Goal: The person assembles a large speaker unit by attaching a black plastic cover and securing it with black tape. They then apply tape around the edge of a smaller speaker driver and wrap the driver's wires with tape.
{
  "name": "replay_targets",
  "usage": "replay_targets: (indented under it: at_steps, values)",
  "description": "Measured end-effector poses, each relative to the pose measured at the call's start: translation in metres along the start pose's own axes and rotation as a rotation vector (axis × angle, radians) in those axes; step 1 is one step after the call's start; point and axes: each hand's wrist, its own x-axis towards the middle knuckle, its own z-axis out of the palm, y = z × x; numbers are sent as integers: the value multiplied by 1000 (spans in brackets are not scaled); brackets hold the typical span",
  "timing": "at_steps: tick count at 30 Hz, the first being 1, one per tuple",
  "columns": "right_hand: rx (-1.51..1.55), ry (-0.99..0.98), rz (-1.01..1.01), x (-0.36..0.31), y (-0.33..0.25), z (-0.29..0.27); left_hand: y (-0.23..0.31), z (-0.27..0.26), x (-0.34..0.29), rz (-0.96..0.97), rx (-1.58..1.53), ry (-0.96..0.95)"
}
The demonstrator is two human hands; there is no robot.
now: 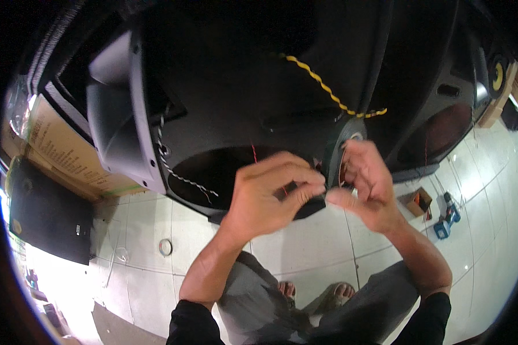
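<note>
My left hand (273, 192) is closed in a pinch, with a thin red wire (254, 153) running down into it from a large black speaker cabinet (224, 126). Close beside it, my right hand (368, 187) has its fingers curled at a dark roll of tape (333, 158), which stands on edge between the hands. Exactly how the fingers grip the roll is partly hidden. Behind the hands is a round opening (204, 167) in the cabinet. A yellow-and-black twisted wire (322, 84) hangs above the tape, and a white-and-black twisted wire (178, 176) hangs to the left.
A grey horn (121, 109) is at the cabinet's left. Another black cabinet (431, 115) stands to the right. On the tiled floor lie a tape roll (165, 247), a blue cordless drill (448, 218) and a small open box (419, 202). A cardboard box (69, 149) and black panel (52, 213) are at left.
</note>
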Motion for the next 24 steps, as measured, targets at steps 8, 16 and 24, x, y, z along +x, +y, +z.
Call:
replay_targets:
  at_steps: [8,16,24]
  values:
    - [-316,42,215,11,-58,16,21,0,12,284,271,46]
    - [-1080,168,-154,32,-133,36,53,-17,43,155,-11,269]
    - [-1608,351,-368,97,-185,53,52,-34,125,194,-368,699]
